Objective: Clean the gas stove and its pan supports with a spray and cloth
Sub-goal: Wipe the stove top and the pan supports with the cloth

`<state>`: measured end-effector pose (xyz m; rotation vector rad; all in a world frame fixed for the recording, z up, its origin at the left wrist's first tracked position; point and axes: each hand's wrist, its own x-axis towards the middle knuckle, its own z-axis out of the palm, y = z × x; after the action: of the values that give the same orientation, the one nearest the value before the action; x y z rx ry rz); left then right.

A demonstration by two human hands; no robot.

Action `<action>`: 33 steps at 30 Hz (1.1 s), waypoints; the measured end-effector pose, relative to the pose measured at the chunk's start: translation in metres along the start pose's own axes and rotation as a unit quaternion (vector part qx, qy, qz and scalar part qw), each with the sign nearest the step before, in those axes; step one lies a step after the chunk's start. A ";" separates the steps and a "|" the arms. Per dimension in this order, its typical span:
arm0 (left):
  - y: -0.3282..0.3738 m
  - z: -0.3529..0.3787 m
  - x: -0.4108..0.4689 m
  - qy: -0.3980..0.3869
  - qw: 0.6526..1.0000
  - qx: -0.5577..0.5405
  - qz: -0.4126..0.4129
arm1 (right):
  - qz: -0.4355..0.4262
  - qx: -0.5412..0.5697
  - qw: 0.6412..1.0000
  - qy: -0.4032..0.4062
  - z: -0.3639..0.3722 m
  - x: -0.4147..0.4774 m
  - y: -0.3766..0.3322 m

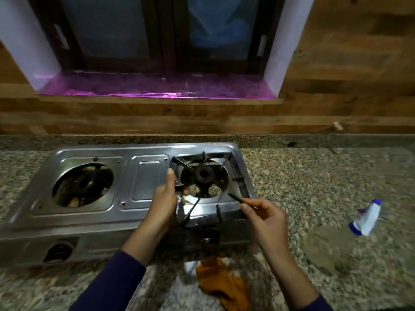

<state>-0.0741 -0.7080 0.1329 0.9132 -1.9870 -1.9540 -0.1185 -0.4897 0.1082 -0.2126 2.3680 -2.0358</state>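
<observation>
my left hand (164, 198) grips the black square metal pan support (235, 170) by its left edge, right hand (267, 218) pinches its lower-right prong, centre frame

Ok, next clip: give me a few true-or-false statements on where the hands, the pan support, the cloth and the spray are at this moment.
1. Both the left hand and the right hand hold the black metal pan support at the right burner. True.
2. The left burner also carries a pan support. False: it is bare.
3. The orange cloth lies on the speckled granite counter in front of the stainless steel gas stove. True.
4. The white spray bottle with blue ends sits on the stove top. False: it is on the counter, right of the stove and apart from it.
</observation>
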 end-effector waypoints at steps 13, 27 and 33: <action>-0.013 0.003 0.100 -0.028 0.997 0.075 0.020 | 0.098 0.010 0.995 0.009 0.026 0.085 0.023; -0.011 -0.009 0.123 0.067 0.943 0.312 0.097 | 0.046 -0.190 0.981 0.007 0.039 0.090 0.031; -0.018 -0.009 0.118 0.078 0.896 0.420 0.120 | -0.027 -0.356 0.934 0.031 0.039 0.082 0.030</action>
<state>-0.1574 -0.7799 0.0848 0.8656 -2.7002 -0.8120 -0.1987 -0.5330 0.0787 -0.2149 3.0581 -1.1120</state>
